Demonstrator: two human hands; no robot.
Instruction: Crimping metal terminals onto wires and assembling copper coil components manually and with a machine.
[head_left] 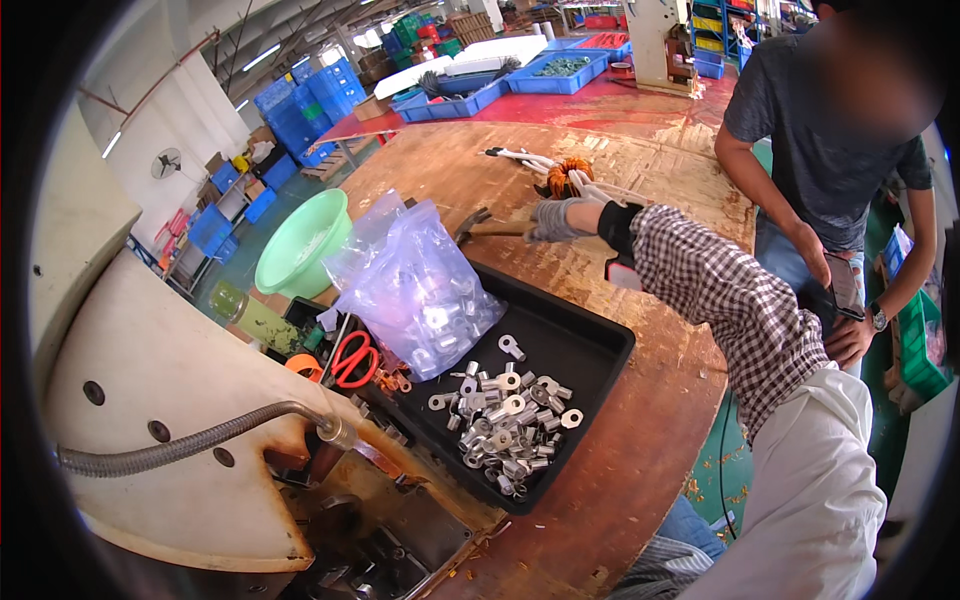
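My right hand [562,220], in a grey glove, stretches far across the wooden table from the right. Its fingers are curled at the end of the wooden handle of a hammer [498,230], whose dark head lies to the left. Just beyond the hand rests a copper-coloured wound coil [570,178] with white cables. Nearer me, a black tray [600,372] holds a pile of silver ring cable lugs [505,425] and a clear plastic bag [425,290] with more lugs inside. My left hand is out of view.
Left of the tray are red-handled scissors [354,360], a green basin [303,245] and a green bottle [262,320]. A cream machine [170,430] with a flexible metal hose [200,452] fills the near left. A person [830,150] holding a phone is at the right.
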